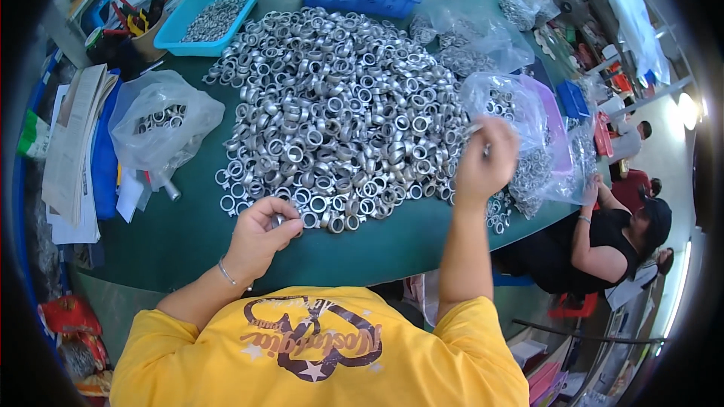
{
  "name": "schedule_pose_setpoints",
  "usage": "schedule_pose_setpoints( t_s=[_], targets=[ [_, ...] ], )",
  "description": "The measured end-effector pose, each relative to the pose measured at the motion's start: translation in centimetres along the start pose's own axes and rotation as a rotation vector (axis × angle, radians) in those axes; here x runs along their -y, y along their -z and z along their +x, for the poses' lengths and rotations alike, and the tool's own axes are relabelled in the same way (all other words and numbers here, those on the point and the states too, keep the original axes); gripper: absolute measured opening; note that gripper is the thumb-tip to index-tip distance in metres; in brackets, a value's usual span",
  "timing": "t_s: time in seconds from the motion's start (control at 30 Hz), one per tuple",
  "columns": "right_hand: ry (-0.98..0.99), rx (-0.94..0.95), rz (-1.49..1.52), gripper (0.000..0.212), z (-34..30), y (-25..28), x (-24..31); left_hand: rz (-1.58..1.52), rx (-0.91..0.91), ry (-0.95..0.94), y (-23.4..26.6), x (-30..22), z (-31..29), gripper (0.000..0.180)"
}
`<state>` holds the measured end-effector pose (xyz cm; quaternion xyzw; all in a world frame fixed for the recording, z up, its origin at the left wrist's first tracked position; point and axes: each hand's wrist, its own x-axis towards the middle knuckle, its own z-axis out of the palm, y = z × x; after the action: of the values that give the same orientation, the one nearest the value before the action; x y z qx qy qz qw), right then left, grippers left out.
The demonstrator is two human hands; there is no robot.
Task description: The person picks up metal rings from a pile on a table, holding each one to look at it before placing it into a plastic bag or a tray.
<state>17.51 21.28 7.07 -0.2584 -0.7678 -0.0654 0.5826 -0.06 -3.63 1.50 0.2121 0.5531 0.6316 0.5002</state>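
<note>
A large heap of silver metal rings (339, 105), each with a small lug, covers the middle of the green table. At its near left edge my left hand (260, 237) is closed, pinching a metal ring (278, 220) between thumb and fingers. My right hand (490, 162) is raised at the heap's right side, by a clear plastic bag (520, 109) with metal parts in it. Its fingers are curled together and slightly blurred; what they hold, if anything, I cannot make out. Below that hand lie smaller loose metal pieces (498, 215).
A turquoise tray (170, 34) and a blue bin (362, 0) hold small metal parts at the back. To the left are an open plastic bag (162, 136) of rings and stacked papers (75, 151). A pink tray (554, 120) stands right; a co-worker (611, 237) sits beyond it.
</note>
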Motion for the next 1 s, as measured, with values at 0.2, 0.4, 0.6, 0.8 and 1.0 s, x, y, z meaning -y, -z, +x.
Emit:
schedule_pose_setpoints(
  t_s=[0.2, 0.4, 0.6, 0.8, 1.0],
  targets=[
    [-0.135, 0.118, -0.242, 0.019, 2.1, 1.4, -6.9, 0.002, 0.037, 0.017, -0.1, 0.4, -0.4, 0.012],
    [-0.077, 0.692, 0.356, 0.007, -4.7, -1.9, 4.9, 0.034, 0.030, 0.021, 0.4, 0.4, -0.4, 0.011],
    [-0.030, 0.750, 0.060, 0.014, -7.2, -3.0, 7.6, -0.006, 0.042, -0.002, 0.3, 0.2, -0.6, 0.010],
    [-0.235, 0.732, 0.619, 0.020, -7.3, -1.0, 10.5, 0.041, 0.079, 0.029, -0.5, 0.0, -0.2, 0.010],
    [-0.222, 0.643, 0.763, 0.022, -8.3, 0.1, 11.8, -0.056, 0.110, 0.036, -0.1, 1.0, 0.0, 0.012]
  ],
)
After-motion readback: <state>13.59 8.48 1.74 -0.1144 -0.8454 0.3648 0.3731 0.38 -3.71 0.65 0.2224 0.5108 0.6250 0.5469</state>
